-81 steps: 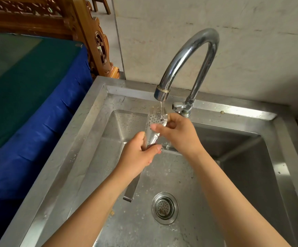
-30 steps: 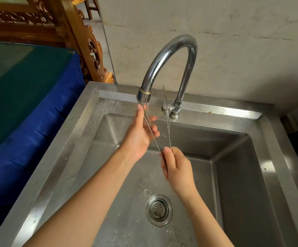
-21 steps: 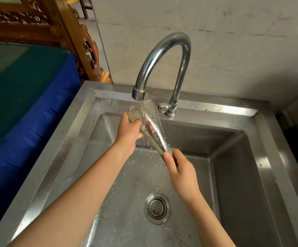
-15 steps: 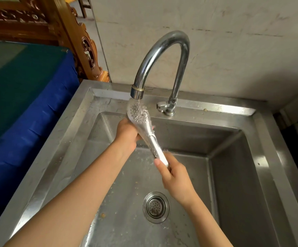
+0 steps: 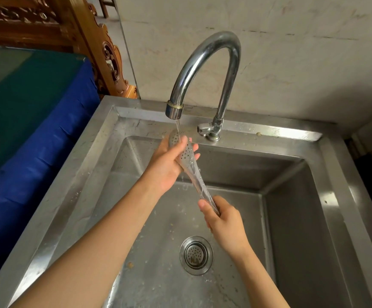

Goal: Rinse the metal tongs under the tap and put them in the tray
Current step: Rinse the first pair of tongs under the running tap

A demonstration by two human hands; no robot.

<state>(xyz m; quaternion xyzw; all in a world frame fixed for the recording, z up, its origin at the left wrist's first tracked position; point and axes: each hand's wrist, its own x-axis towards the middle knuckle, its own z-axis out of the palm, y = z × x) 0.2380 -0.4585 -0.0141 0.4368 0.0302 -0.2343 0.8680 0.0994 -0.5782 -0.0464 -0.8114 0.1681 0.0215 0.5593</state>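
The metal tongs [image 5: 191, 165] slant over the sink, perforated heads up under the running tap [image 5: 205, 63]. A thin stream of water falls from the spout onto the heads. My left hand [image 5: 169, 165] wraps around the perforated heads, thumb across the front. My right hand [image 5: 225, 221] grips the lower handle end, which is hidden in the fist. No tray is in view.
The steel sink [image 5: 327, 165] has a round drain strainer [image 5: 196, 255] in its wet basin, with bits of debris on the bottom. A blue and green cloth-covered surface [image 5: 29, 121] lies to the left. Carved wooden furniture [image 5: 91, 38] stands behind it. A pale wall rises behind the tap.
The tongs' arms were spread apart one second ago and are now pressed together. My left hand has closed around the heads under the stream. My right hand stays on the handle end.
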